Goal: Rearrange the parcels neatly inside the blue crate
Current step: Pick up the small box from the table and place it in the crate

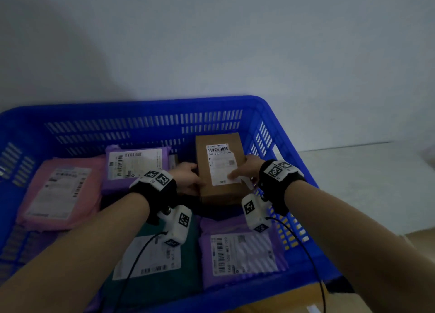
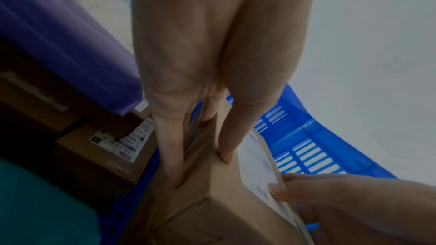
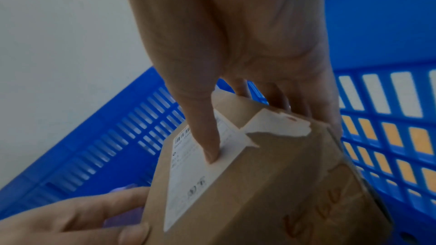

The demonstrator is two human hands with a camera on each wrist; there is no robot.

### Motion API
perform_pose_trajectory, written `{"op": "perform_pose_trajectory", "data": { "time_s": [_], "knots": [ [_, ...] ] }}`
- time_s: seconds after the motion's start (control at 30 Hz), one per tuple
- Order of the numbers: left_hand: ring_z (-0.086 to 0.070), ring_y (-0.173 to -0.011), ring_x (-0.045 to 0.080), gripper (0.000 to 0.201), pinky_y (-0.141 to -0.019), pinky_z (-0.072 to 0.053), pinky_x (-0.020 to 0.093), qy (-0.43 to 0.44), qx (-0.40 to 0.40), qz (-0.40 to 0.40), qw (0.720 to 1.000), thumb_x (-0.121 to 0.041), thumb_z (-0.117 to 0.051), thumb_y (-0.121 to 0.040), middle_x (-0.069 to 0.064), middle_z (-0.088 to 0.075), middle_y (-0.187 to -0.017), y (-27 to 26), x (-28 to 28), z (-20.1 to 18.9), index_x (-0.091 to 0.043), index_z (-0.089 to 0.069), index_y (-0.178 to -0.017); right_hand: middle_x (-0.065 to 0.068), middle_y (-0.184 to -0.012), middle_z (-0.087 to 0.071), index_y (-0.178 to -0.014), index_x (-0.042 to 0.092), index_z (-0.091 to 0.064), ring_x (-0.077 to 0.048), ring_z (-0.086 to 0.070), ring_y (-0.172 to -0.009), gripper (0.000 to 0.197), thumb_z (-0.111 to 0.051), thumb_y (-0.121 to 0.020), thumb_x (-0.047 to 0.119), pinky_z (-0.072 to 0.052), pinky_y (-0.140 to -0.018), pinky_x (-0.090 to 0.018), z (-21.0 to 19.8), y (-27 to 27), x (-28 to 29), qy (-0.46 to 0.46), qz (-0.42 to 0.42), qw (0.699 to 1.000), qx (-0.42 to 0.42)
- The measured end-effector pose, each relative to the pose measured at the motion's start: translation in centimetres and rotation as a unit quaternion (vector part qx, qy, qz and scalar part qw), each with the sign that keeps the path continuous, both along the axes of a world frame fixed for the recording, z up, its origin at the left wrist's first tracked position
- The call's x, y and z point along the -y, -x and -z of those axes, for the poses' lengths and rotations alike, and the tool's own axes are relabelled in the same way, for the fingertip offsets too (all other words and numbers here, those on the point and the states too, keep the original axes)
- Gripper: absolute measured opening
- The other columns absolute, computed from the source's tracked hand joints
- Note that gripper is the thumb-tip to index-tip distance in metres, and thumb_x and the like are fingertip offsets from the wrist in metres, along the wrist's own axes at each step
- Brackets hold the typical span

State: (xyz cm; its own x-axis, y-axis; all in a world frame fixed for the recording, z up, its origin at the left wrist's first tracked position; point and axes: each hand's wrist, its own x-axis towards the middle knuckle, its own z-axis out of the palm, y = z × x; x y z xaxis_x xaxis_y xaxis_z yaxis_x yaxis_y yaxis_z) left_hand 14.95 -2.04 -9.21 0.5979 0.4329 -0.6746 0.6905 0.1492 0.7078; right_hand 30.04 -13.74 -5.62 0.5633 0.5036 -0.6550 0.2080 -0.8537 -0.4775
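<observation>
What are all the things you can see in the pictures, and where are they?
Crate: 1, blue, against the wall.
Cardboard box: 1, brown, far right in crate, held by both hands.
Purple parcels: 2, far middle, near right.
Pink parcel: 1, left.
Teal parcel: 1, near middle.
Smaller brown box: 1, under the far purple parcel.
Left hand: grip on the box's left side.
Right hand: grip on its right side.

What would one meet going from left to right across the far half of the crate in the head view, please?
Pink parcel → purple parcel → left hand → brown cardboard box, held between both hands → right hand → right wall of the blue crate.
</observation>
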Motion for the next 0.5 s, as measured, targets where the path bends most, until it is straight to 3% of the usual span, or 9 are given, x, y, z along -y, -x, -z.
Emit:
{"op": "perform_pose_trajectory", "data": {
  "time_s": [0.2, 0.33, 0.5],
  "knots": [
    [-0.061, -0.112, 0.033, 0.044, -0.096, -0.05, 0.049, 0.038, -0.044, 0.004, 0.998, -0.001, -0.067, -0.082, 0.015, -0.063, -0.122, -1.3, -0.6, 3.4, -0.003, -0.054, -0.124, -0.009, -0.131, -0.056, -0.13, 0.007, -0.051, -0.03, -0.055, -0.117, 0.07, -0.08, -0.07, 0.028, -0.051, -0.09, -0.039, 4.0, -1.3, -1.7, 0.064, -0.041, 0.997, 0.002],
    [-0.058, -0.114, 0.031, 0.049, -0.093, -0.052, 0.044, 0.017, -0.089, 0.039, 0.995, -0.009, -0.066, -0.084, 0.012, -0.059, -0.126, -2.1, -1.0, 4.5, -0.002, -0.049, -0.129, -0.011, -0.131, -0.056, -0.131, 0.007, -0.052, -0.029, -0.054, -0.118, 0.073, -0.08, -0.07, 0.034, -0.049, -0.094, -0.038, 6.1, -1.7, -2.5, 0.084, -0.065, 0.994, 0.016],
    [-0.056, -0.116, 0.034, 0.044, -0.083, -0.053, 0.04, 0.056, -0.1, 0.026, 0.993, -0.007, -0.058, -0.09, 0.016, -0.055, -0.13, -3.1, -1.0, 5.2, -0.003, -0.045, -0.132, -0.012, -0.129, -0.057, -0.129, 0.005, -0.052, -0.029, -0.055, -0.117, 0.068, -0.081, -0.07, 0.024, -0.049, -0.095, -0.039, 7.7, -2.7, -3.0, 0.084, -0.039, 0.996, 0.017]
  ]
}}
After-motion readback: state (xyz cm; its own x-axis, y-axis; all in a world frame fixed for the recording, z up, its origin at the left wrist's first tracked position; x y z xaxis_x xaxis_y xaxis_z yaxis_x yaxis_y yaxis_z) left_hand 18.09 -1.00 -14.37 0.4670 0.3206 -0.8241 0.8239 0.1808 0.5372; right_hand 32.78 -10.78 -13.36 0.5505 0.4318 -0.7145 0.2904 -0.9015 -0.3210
